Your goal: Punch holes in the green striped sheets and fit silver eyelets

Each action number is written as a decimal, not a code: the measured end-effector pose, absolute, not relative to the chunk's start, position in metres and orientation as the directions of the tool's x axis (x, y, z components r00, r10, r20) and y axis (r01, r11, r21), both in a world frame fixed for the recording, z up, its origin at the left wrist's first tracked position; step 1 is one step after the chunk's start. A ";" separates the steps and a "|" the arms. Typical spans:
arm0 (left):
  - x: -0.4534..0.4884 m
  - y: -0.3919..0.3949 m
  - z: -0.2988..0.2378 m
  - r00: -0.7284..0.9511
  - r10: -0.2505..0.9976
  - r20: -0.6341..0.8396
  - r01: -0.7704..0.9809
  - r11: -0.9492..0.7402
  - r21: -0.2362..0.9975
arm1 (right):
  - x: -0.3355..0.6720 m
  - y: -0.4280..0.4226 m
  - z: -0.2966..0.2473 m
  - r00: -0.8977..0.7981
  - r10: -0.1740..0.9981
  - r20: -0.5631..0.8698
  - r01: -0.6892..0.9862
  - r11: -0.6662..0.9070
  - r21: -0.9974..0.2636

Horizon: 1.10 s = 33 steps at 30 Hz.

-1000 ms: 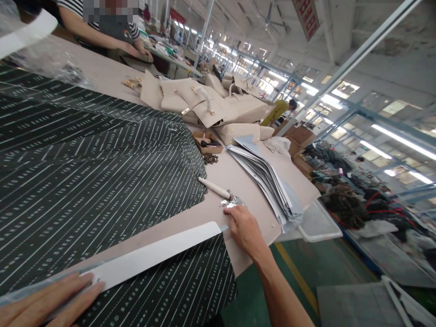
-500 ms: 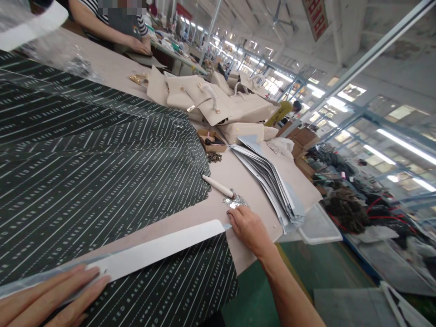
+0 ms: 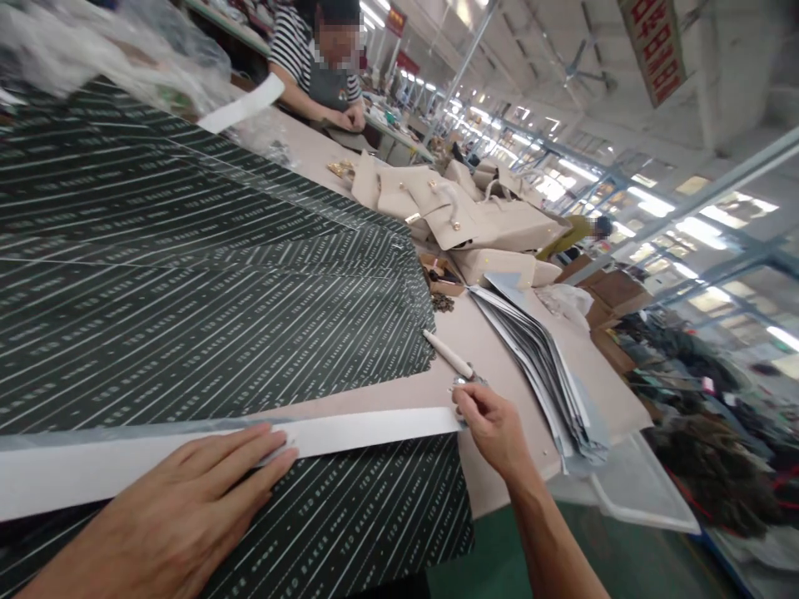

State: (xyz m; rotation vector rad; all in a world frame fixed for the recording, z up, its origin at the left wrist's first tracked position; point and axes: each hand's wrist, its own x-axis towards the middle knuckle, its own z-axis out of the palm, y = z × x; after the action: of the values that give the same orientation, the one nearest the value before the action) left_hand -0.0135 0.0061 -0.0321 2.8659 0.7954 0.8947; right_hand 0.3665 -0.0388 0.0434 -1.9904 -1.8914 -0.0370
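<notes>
Through the head camera I have the left hand (image 3: 193,499) laid flat across the white strip (image 3: 371,433), its fingers nearly together, not gripping anything that I can make out. The strip runs lengthwise out from under those fingers towards the right hand (image 3: 496,428), its far end just beside that hand's curled fingers (touching or not, I can't say). So the left hand lies over the strip, while the right is nearest its end. Just past the right hand's fingertips sit small silver metal pieces (image 3: 478,379); the thumb and forefinger are drawn together there, but I can't tell whether they pinch a piece. The white-handled tool (image 3: 449,353) slants away from those pieces, beyond the right hand and to its left. Dark printed fabric (image 3: 300,316) spreads beyond the left hand, on the worktop (image 3: 374,393); a stack of sheets (image 3: 537,366) fans out beyond the right hand, to its right.
</notes>
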 end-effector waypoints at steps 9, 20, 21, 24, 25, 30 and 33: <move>-0.006 0.000 0.001 0.728 0.563 0.391 0.487 -0.826 0.284 | 0.275 -0.005 0.072 -0.456 0.767 0.450 0.858 0.514 -0.006; -0.006 -0.001 0.003 0.738 0.592 0.325 0.483 -0.799 0.359 | 0.232 0.025 0.037 -0.872 0.432 0.228 0.458 0.886 0.074; -0.006 -0.001 0.003 0.737 0.595 0.320 0.484 -0.795 0.365 | 0.232 0.025 0.038 -0.881 0.417 0.224 0.444 0.892 0.083; -0.006 -0.002 0.001 0.728 0.598 0.334 0.488 -0.795 0.361 | 0.233 0.026 0.038 -0.897 0.381 0.222 0.408 0.909 0.087; -0.006 -0.002 0.000 0.727 0.597 0.340 0.488 -0.797 0.356 | 0.234 0.027 0.038 -0.901 0.371 0.223 0.398 0.913 0.088; -0.006 -0.001 -0.001 0.737 0.592 0.326 0.493 -0.801 0.339 | 0.236 0.030 0.039 -0.912 0.349 0.214 0.379 0.918 0.118; -0.006 -0.001 0.001 0.737 0.592 0.327 0.495 -0.801 0.336 | 0.234 0.029 0.038 -0.910 0.355 0.216 0.383 0.918 0.102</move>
State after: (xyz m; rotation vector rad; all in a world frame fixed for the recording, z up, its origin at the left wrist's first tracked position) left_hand -0.0059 -0.0012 0.0007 2.7117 0.8619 0.6240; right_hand 0.2338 0.0294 0.0378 -0.5601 -2.8855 -0.2103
